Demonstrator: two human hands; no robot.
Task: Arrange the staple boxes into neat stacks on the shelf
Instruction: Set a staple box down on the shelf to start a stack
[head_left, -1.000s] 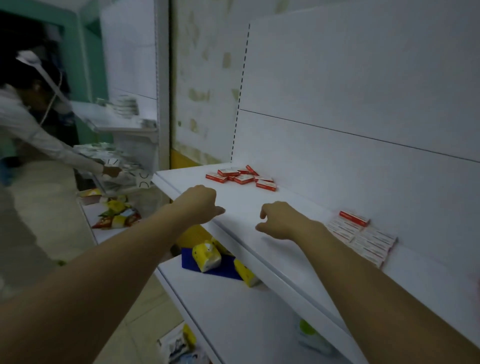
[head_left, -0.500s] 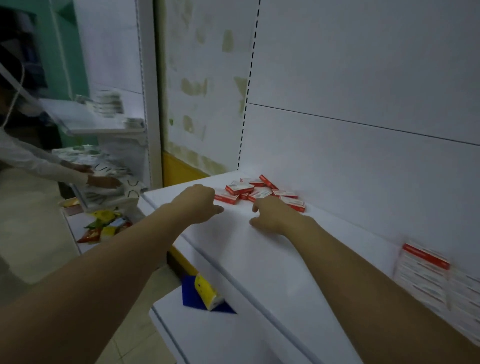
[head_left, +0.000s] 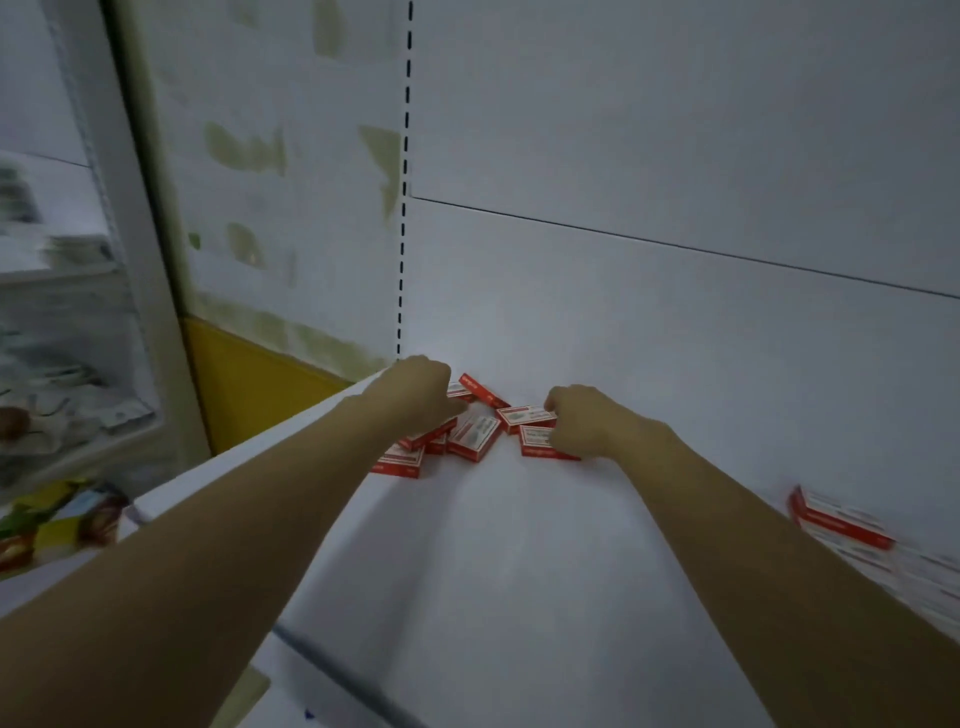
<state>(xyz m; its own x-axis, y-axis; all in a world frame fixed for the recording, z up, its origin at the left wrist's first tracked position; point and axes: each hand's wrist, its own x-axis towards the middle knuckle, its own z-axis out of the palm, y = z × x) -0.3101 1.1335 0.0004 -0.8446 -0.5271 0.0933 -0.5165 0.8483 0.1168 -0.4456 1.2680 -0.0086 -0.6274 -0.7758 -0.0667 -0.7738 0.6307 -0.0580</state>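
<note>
Several small red-and-white staple boxes (head_left: 475, 436) lie in a loose heap at the back left of the white shelf (head_left: 519, 561), against the back panel. My left hand (head_left: 415, 397) lies over the heap's left side, fingers curled down onto a box (head_left: 426, 435); its grip is hidden. My right hand (head_left: 584, 423) is at the heap's right side, thumb and fingers pinching the end of a box (head_left: 537, 442) beside another box (head_left: 522, 415). A tidy group of stacked staple boxes (head_left: 841, 525) sits at the far right, blurred.
The white back panel (head_left: 675, 322) rises directly behind the heap. The shelf's left end is just past my left hand, with a yellow wall strip (head_left: 249, 384) beyond. Blurred shelves with goods (head_left: 62, 364) and colourful packets (head_left: 57, 525) are at the left.
Both hands moved forward along the shelf to the heap. The left hand now covers its left boxes and the right hand has closed on a box at its right side. The view swung left.
</note>
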